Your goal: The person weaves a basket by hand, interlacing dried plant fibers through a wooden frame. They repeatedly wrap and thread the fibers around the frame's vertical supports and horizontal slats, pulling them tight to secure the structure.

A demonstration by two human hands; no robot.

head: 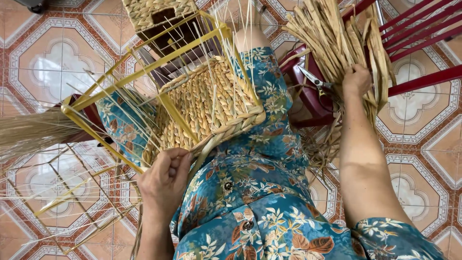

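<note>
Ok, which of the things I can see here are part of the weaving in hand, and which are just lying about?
In hand:
- left hand on the half-woven basket
- yellow frame around the basket
- right hand in the bundle of dried strands

Lying about:
- scissors on the red stool
- finished basket behind
- red chair

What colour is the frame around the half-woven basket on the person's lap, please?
Yellow: the frame around the woven basket shows best in the head view.
</note>
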